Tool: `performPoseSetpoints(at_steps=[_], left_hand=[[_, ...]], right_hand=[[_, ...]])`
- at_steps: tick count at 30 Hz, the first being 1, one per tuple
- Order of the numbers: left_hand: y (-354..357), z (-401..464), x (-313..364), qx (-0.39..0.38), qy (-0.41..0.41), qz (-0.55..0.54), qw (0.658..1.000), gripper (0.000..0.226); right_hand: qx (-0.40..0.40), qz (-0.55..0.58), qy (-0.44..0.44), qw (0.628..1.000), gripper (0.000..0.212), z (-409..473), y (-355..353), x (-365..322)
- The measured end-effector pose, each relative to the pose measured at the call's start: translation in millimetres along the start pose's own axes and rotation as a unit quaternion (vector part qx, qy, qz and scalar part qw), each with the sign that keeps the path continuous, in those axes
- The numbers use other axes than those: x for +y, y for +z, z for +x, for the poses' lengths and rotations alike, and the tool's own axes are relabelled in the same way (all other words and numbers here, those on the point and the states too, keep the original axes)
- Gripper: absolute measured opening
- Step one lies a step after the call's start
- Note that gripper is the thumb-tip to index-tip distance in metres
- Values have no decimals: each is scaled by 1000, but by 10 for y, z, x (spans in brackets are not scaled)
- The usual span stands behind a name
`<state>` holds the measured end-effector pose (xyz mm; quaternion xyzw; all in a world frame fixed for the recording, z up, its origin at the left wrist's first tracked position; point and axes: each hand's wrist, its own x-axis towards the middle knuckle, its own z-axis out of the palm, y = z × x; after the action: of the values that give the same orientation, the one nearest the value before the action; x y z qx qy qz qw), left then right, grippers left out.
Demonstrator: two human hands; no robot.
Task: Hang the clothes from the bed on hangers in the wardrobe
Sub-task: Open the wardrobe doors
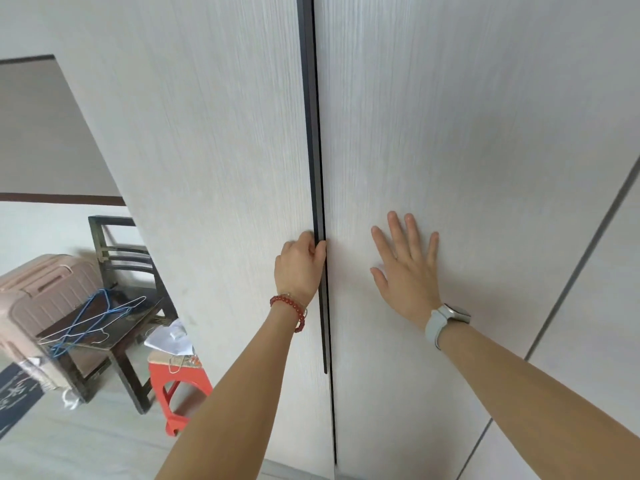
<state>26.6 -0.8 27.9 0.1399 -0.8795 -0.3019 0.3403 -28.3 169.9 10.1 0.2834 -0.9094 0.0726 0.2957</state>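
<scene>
Two tall pale wood-grain wardrobe doors fill the view, the left door (214, 133) and the right door (467, 116). A long black handle strip (313, 150) runs down the seam between them. My left hand (301, 265) grips this handle, fingers curled round its edge. My right hand (405, 268) lies flat on the right door with its fingers spread. Several wire hangers (93, 320), blue and silver, lie on a dark wooden chair (128, 271) at the lower left. No clothes or bed are in view.
A pink suitcase (38, 299) stands behind the chair. A red stool (180, 386) with white paper and a wire hanger on it stands beside the left door. A dark mat (17, 396) lies on the floor at the far left. Another door seam (581, 265) runs at the right.
</scene>
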Motion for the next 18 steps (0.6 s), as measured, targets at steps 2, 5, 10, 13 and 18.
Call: performPoseSetpoints(at_steps=[2, 5, 10, 13, 18], left_hand=[[-113, -182, -34, 9, 13, -22, 1000, 26], [-404, -543, -184, 24, 50, -56, 997, 28], [-1177, -1169, -508, 39, 53, -95, 993, 34], [-1666, -1495, -717, 46, 33, -110, 992, 36], [-2452, -1880, -1203, 93, -24, -126, 987, 16]], right_hand=[[-44, 101, 34, 993, 58, -186, -18, -150], [-34, 228, 33, 973, 47, -580, -79, -444], [-65, 371, -14, 926, 41, -1097, -224, -1219], [-85, 416, -57, 903, 43, -1231, -281, -1855], [-129, 442, -160, 873, 51, -1316, -309, -2876]])
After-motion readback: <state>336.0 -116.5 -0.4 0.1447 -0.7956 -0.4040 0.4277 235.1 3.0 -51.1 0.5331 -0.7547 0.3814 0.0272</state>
